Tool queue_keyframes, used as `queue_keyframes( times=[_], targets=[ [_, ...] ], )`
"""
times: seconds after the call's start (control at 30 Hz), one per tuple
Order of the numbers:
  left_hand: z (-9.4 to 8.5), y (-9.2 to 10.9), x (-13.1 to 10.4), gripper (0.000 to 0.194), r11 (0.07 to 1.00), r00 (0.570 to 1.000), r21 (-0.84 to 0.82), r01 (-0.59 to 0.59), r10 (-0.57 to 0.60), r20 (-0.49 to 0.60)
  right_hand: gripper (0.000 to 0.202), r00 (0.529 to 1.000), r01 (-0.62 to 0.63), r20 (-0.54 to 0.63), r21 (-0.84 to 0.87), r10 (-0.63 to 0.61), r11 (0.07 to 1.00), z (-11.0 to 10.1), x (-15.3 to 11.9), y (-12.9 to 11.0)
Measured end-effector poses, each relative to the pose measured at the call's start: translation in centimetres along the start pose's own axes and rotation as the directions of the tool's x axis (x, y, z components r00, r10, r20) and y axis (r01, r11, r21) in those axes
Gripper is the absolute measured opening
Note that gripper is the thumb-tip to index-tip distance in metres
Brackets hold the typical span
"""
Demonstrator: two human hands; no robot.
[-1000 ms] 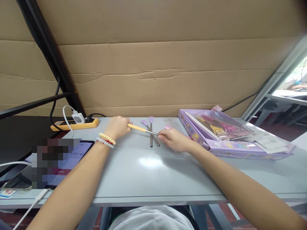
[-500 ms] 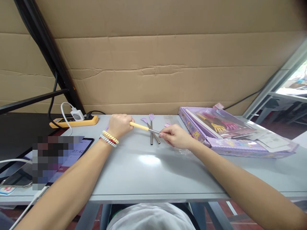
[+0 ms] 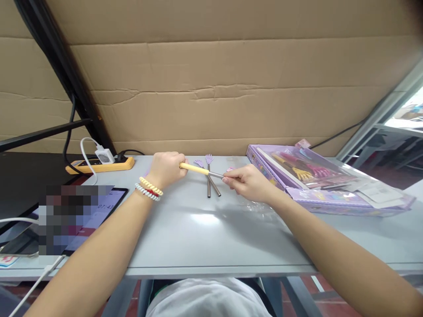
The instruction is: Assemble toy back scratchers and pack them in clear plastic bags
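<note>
Rod with a yellow tubular handle and silver metal shaft spans between both hands near the grey tabletop's twelve o'clock. Left hand wraps its nine-o'clock end in a fist; right hand pinches the shaft toward four o'clock. It looks light and stiff, the metal probably slippery; the yellow handle should offer the surest hold.

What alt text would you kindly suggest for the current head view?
A person's left hand and right hand hold a yellow-handled silver rod between them. On the grey table, two purple-tipped rods lie crossed, with a purple box to the right.
</note>
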State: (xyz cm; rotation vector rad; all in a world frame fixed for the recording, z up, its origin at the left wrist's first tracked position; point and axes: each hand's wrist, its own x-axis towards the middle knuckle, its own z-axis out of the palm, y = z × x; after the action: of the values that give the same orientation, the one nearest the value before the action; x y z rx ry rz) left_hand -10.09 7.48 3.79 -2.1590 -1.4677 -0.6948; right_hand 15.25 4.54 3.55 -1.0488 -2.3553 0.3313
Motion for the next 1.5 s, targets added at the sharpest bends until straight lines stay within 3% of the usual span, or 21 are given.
queue_keyframes(
  times=[0.1,0.17,0.3,0.43,0.5,0.63,0.73,0.9,1.13,1.5],
  targets=[
    [-0.9,-0.3,0.0,0.030,0.979,0.981,-0.197,-0.047,0.083,0.178,0.034,0.996,0.080,-0.014,-0.150,-0.083,0.985,0.0,0.0,0.5],
    [-1.1,-0.5,0.0,0.038,0.933,0.947,-0.359,-0.007,0.121,0.298,0.031,0.991,0.112,-0.049,-0.248,-0.128,0.962,0.3,0.0,0.9],
    [-1.0,-0.8,0.0,0.044,0.855,0.881,-0.512,0.081,0.179,0.438,0.029,0.988,0.103,-0.089,-0.246,-0.128,0.964,1.0,-0.1,1.3],
    [-1.0,-1.4,0.1,0.035,0.819,0.902,-0.559,0.129,0.138,0.410,0.029,0.991,0.118,0.059,-0.026,-0.117,0.993,0.7,0.0,0.8],
    [-1.2,-1.5,0.1,0.032,0.799,0.919,-0.585,0.142,0.113,0.377,0.030,0.991,0.051,0.113,0.118,-0.065,0.992,0.5,0.0,0.5],
    [-1.9,-1.3,0.1,0.031,0.786,0.905,-0.600,0.145,0.141,0.403,0.033,0.992,-0.111,0.081,0.268,0.092,0.957,0.6,0.0,0.2],
    [-2.7,-0.7,0.0,0.034,0.788,0.864,-0.595,0.160,0.179,0.471,0.030,0.996,-0.087,0.033,0.255,0.081,0.963,0.8,-0.1,0.0],
    [-3.3,-0.2,0.0,0.046,0.752,0.820,-0.637,0.170,0.250,0.514,0.029,0.997,0.052,-0.066,0.180,-0.040,0.982,0.5,-0.4,-0.6],
    [-3.0,0.1,0.1,0.045,0.662,0.817,-0.725,0.189,0.303,0.490,0.031,0.988,0.114,-0.120,0.130,-0.099,0.985,-0.1,-0.5,-1.0],
    [-3.4,1.0,-0.1,0.041,0.642,0.841,-0.742,0.194,0.281,0.463,0.026,0.984,0.122,-0.144,0.134,-0.102,0.983,-0.4,-0.6,-1.4]
  ],
)
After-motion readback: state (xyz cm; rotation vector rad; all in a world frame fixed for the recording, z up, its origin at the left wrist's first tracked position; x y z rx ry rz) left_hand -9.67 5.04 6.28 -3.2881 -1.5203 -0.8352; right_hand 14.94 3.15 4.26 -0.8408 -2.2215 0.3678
